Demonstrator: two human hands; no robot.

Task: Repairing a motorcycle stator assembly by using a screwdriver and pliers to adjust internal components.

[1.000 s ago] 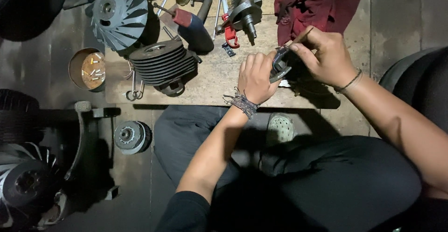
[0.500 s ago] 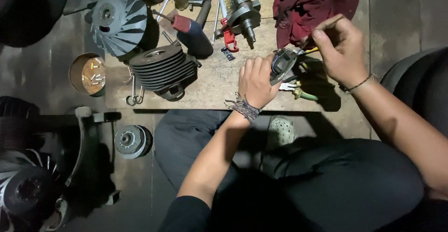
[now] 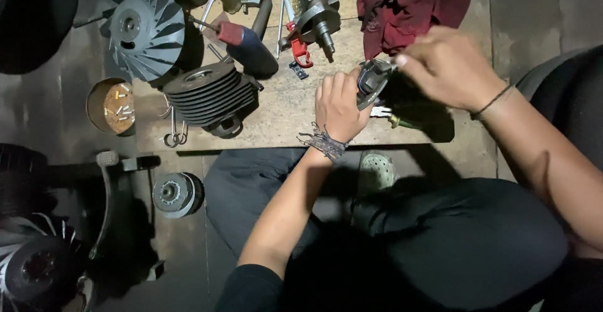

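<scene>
My left hand (image 3: 339, 106) grips a round grey metal engine part (image 3: 372, 81) and holds it on edge over a flat board (image 3: 282, 114) on the floor. My right hand (image 3: 449, 67) is blurred just right of the part, fingers bent, fingertips close to its upper rim; whether it holds anything I cannot tell. A screwdriver with a green and yellow handle (image 3: 402, 122) lies on the board under my hands. A dark red rag (image 3: 408, 4) lies just beyond them.
On the board stand a finned cylinder (image 3: 210, 93), a finned fan wheel (image 3: 146, 26), a crankshaft (image 3: 314, 7) and a red-and-blue-handled tool (image 3: 248, 45). A tin of small screws (image 3: 113, 106) sits left. A clutch part (image 3: 178, 194) and a kick lever (image 3: 107, 186) lie on the floor.
My right hand lifted away from the metal part toward the rag, then dropped back beside the part. My left hand kept hold of the part throughout.
</scene>
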